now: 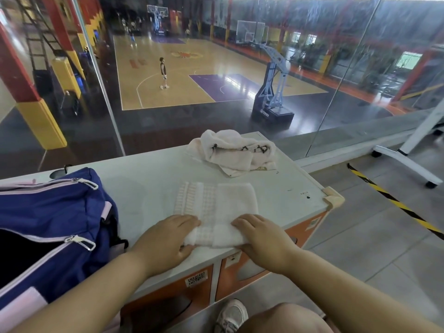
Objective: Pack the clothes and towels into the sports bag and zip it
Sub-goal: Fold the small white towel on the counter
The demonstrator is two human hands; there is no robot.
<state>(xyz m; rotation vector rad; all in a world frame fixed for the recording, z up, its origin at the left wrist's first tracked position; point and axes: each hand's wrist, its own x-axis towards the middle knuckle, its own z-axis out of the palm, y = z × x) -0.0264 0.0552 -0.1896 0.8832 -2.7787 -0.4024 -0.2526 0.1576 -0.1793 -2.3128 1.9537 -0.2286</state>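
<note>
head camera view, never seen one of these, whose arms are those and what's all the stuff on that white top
There is no machine here: a person wears one camera on the head, so you see what they see. The left hand and right hand each have a grip on the near folded edge of a white towel lying on a white cabinet top. Farther back lies a crumpled towel. At the left stands a blue sports bag, unzipped. Beyond the glass is a basketball court.
</note>
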